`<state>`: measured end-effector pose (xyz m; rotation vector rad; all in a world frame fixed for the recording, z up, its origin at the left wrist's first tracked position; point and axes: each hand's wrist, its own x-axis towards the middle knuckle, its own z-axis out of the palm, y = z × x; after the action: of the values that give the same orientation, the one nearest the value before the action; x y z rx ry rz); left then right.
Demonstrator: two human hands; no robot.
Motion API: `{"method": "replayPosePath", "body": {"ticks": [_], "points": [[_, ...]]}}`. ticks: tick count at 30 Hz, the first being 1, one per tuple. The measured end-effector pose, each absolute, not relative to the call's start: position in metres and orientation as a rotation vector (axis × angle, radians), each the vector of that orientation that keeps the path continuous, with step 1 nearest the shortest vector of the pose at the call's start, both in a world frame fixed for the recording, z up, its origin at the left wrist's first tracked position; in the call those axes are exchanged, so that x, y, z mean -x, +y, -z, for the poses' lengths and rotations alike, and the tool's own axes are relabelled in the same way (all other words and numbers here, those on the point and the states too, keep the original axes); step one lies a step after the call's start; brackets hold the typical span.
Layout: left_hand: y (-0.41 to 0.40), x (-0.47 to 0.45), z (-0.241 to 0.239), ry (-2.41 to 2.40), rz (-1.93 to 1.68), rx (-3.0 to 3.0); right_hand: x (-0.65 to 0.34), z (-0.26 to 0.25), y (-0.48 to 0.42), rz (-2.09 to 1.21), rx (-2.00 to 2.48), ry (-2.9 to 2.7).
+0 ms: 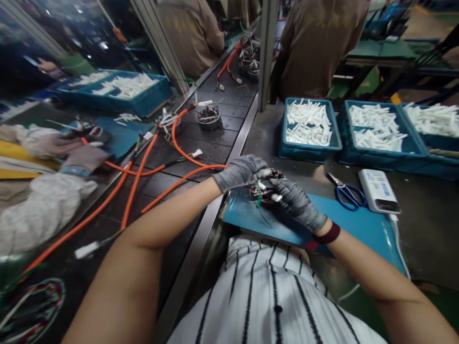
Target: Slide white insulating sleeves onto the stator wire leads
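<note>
Both my hands wear grey gloves and meet over a blue mat (358,227) at the table's near edge. My left hand (240,173) is curled round the left side of a small wound motor stator (264,191) with red, black and green wires. My right hand (297,203) grips the stator's right side and pinches a thin white tube (275,196) against it. Orange cables (186,177) run from the stator out to the left.
Blue scissors (347,193) and a white box (378,190) lie right of my hands. Three blue bins of white tubes (308,125) stand behind. A dark conveyor (215,138) on the left carries another stator (208,117) and orange cables. People in brown jackets (319,43) stand beyond.
</note>
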<state>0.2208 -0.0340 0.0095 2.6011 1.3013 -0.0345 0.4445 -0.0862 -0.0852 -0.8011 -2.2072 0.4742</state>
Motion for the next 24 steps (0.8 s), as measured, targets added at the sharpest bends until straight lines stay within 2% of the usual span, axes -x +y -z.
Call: {"method": "replayPosePath", "body": {"ticks": [3, 6, 13, 20, 24], "points": [[-0.032, -0.235, -0.001, 1.197, 0.177, -2.448, -0.425, 0.095, -0.087, -0.406, 0.792, -2.257], [-0.032, -0.226, 0.002, 1.141, 0.097, -2.360, -0.417, 0.099, -0.086, -0.430, 0.847, -2.149], [-0.037, -0.200, -0.003, 1.029, 0.069, -2.509, -0.410, 0.069, -0.071, -1.255, 0.996, -1.755], [-0.034, -0.189, 0.011, 1.051, -0.138, -2.247, -0.418, 0.055, -0.060, -1.524, 0.974, -1.755], [-0.033, -0.202, 0.003, 1.060, -0.072, -2.400, -0.430, 0.054, -0.065, -1.459, 0.944, -1.789]]}}
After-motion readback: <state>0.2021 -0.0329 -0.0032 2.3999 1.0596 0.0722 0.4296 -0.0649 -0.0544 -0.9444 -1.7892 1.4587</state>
